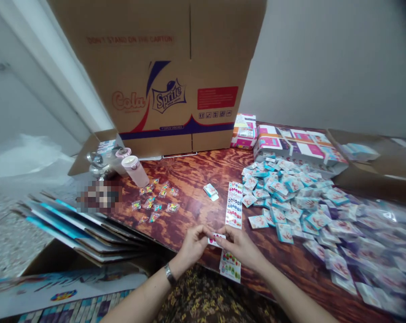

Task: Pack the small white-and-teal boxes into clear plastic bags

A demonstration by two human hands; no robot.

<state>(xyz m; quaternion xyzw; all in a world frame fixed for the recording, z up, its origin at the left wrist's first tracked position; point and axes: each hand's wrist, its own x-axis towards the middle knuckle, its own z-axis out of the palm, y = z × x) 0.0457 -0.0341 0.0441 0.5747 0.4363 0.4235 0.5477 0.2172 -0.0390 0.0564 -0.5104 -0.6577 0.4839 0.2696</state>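
Observation:
Both hands meet near the table's front edge. My left hand [196, 244] pinches the left end of a small white sticker piece [213, 240] with pink dots. My right hand [238, 244] grips its right end, thumb on top. Beneath my right hand a long sticker strip [234, 206] lies on the table, its colourful lower end [230, 268] reaching past the front edge. Beyond my hands rests one small light-blue box [211, 191] with its flap open. Several small clear packets of coloured candy [149, 201] are scattered to the left.
A large pile of small blue and white boxes [290, 197] covers the right side. Behind stand a big carton [169, 89] and wrapped packs [297, 143]. A pink-lidded cup [136, 171] is at the back left. Flattened cartons [78, 229] lean at the left edge.

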